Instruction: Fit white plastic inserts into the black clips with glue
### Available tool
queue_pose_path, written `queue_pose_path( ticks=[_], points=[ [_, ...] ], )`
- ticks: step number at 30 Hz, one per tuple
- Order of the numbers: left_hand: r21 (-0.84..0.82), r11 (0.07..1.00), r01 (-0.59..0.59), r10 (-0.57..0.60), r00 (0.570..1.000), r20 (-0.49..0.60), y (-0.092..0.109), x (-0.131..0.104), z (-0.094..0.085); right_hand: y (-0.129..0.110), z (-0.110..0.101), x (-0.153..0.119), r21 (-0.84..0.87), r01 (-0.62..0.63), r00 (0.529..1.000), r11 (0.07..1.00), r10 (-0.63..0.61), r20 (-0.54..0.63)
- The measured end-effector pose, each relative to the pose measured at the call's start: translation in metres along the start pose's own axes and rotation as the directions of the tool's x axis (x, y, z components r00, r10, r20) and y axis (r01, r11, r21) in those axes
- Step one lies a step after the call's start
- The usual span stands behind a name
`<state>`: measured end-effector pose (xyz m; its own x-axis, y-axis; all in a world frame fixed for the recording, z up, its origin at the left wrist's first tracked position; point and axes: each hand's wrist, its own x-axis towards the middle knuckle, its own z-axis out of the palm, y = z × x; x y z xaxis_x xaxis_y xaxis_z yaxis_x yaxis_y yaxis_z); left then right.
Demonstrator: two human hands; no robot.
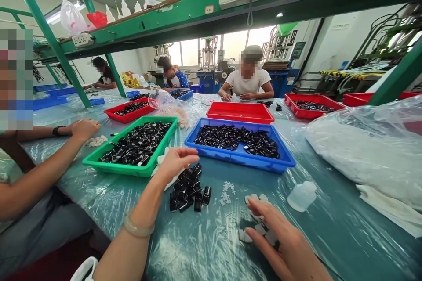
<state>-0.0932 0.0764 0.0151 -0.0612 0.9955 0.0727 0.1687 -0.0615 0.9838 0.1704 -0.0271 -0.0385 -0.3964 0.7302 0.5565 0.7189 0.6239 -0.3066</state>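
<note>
The person's two hands are well apart above a teal tabletop under clear plastic sheeting. The left hand, with a pale bangle on its wrist, hovers at the far side of a loose pile of small, glossy black rectangular pieces; its fingers bend toward the thumb, and whether anything is pinched there I cannot tell. The right hand is palm-down over a scatter of small, whitish, blocky pieces, thumb and forefinger spread with a clear gap. Between the black pile and the whitish blocks lies a little heap of tiny white bits. Beyond the left hand stand a green plastic tray and a blue plastic tray, both holding many more black pieces, with a shallow red plastic tray behind the blue one. A squat, translucent white plastic bottle sits beyond the right hand, near a large clear plastic bag. At far left, a co-worker's hand rests near another small whitish heap.
</note>
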Motion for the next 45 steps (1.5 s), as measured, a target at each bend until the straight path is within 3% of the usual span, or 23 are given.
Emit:
queue_pose_path(
  ticks=[2,5,9,12,19,23,26,32,37,42,45],
  points=[
    [0.194,0.98,-0.046,0.011,0.984,0.177,-0.002,-0.009,0.012,-0.001,-0.001,0.001,0.01,0.002,1.0,1.0,-0.002,0.0],
    [0.408,0.9,-0.152,0.004,0.94,0.342,-0.005,-0.018,0.023,-0.002,-0.002,0.002,0.037,-0.013,1.0,0.999,0.012,0.021],
    [0.553,0.798,-0.24,-0.046,0.89,0.453,-0.008,-0.021,0.03,-0.004,-0.004,0.002,0.074,-0.043,0.998,0.996,0.038,0.057],
    [0.572,0.781,-0.252,-0.082,0.866,0.493,-0.009,-0.022,0.032,-0.004,-0.004,0.003,0.101,-0.067,0.996,0.993,0.06,0.072],
    [0.432,0.889,-0.148,-0.118,0.839,0.531,-0.003,-0.031,0.045,-0.005,-0.004,0.002,0.206,-0.138,0.988,0.969,0.12,0.096],
    [0.153,0.986,0.061,-0.139,0.805,0.577,0.002,-0.042,0.059,-0.011,-0.006,0.004,0.305,-0.292,0.954,0.906,0.252,0.165],
    [-0.004,0.982,0.187,-0.146,0.781,0.607,0.003,-0.048,0.066,-0.018,-0.008,0.007,0.424,-0.428,0.904,0.798,0.364,0.226],
    [-0.078,0.972,0.222,-0.128,0.777,0.617,0.007,-0.055,0.07,-0.027,-0.012,0.011,0.627,-0.591,0.802,0.508,0.457,0.385],
    [-0.095,0.966,0.242,-0.133,0.775,0.618,0.009,-0.059,0.075,-0.026,-0.007,0.008,0.667,-0.631,0.764,0.396,0.462,0.45],
    [-0.15,0.941,0.304,-0.151,0.773,0.616,0.004,-0.062,0.08,-0.026,-0.008,0.009,0.647,-0.614,0.781,0.451,0.462,0.419],
    [-0.171,0.931,0.323,-0.164,0.788,0.593,0.002,-0.062,0.081,-0.02,-0.023,0.012,0.473,-0.59,0.801,0.654,0.404,0.442]
  ],
)
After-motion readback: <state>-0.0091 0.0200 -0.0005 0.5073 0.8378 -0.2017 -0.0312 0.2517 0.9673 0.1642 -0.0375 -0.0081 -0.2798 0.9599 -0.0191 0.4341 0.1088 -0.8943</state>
